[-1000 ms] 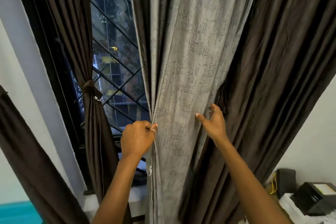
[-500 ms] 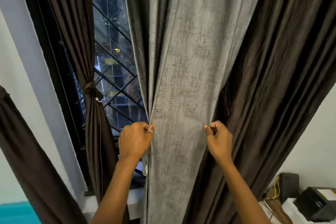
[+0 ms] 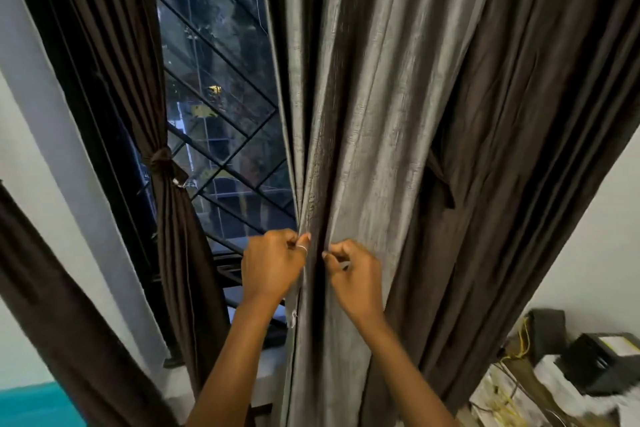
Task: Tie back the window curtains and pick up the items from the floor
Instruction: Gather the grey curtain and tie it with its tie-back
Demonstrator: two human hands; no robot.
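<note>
A grey textured curtain [image 3: 374, 135] hangs in the middle of the window, bunched into narrow folds at hand height. My left hand [image 3: 272, 265] pinches its left edge, a ring on one finger. My right hand [image 3: 356, 274] grips a fold close beside it, the two hands nearly touching. Behind the grey panel hangs a dark brown curtain [image 3: 519, 114], with a loose brown tie strap [image 3: 440, 184] dangling at its edge. At the left, another brown curtain [image 3: 169, 218] is tied back with a knotted band [image 3: 161, 159].
The window [image 3: 221, 114] has a black diamond grille, dark outside. A third brown curtain [image 3: 69, 315] crosses the lower left over a white wall. At the lower right a black box [image 3: 602, 362], yellow cables and white items sit on a surface.
My right hand has moved left across the grey curtain toward my left hand, gathering the fabric into a narrow bunch. Both hands have dropped slightly in view.
</note>
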